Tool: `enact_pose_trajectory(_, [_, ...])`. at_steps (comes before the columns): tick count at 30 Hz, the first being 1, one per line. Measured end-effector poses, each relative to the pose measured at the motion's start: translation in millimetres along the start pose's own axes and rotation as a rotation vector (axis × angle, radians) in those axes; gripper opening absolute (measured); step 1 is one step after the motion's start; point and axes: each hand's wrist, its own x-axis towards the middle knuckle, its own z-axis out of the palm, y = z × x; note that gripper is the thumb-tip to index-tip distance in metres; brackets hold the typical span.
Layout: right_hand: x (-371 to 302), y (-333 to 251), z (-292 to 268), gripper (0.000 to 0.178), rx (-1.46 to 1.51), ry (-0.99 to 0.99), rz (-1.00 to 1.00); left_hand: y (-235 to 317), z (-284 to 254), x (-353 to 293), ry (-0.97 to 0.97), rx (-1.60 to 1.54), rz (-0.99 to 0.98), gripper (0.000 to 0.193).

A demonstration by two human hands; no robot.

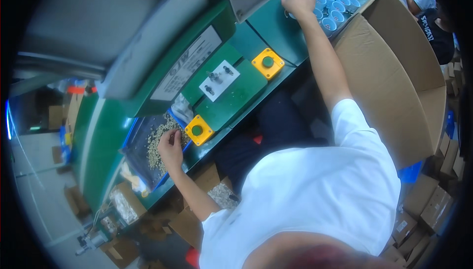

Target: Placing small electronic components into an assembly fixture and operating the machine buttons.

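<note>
My left hand (170, 149) is over a dark tray with a blue rim (136, 143). Its thumb and fingers are drawn together among many small, pale metal-looking pieces (155, 143); anything pinched between them is too small to make out. Far off at the upper right, my right hand (299, 2) bends its fingers down onto a light blue cup at the edge of a group of such cups (337, 6). The fingertips are partly hidden there. Between my hands, a white plate with metal pins (219, 80) lies on a green machine bed (241, 93).
Yellow boxes with green push buttons (198, 131) (267, 62) flank the plate. A green-and-grey machine head (185, 57) overhangs the bed. To my right stands a large open cardboard box (382, 76). Someone in dark clothing (436, 35) is beyond it.
</note>
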Motion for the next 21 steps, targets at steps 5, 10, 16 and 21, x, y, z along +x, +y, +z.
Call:
enact_pose_trajectory(5, [6, 7, 13, 0.052, 0.127, -0.115, -0.064, 4, -1, 5, -0.021, 0.049, 0.018, 0.013])
enact_pose_trajectory(10, [0, 4, 11, 0.052, 0.358, 0.082, -0.224, 1, 0, 2, 0.012, 0.030, 0.043, 0.014])
enact_pose_trajectory(16, [-147, -108, -176, 0.063, 1.796, 0.123, -0.209, 9, 0, 3, 0.030, 0.059, 0.016, 0.016])
enact_pose_trajectory(21, [-179, -146, -194, 0.064, 1.373, 0.084, -0.446, 14, -1, -2, 0.050, 0.093, 0.036, 0.015])
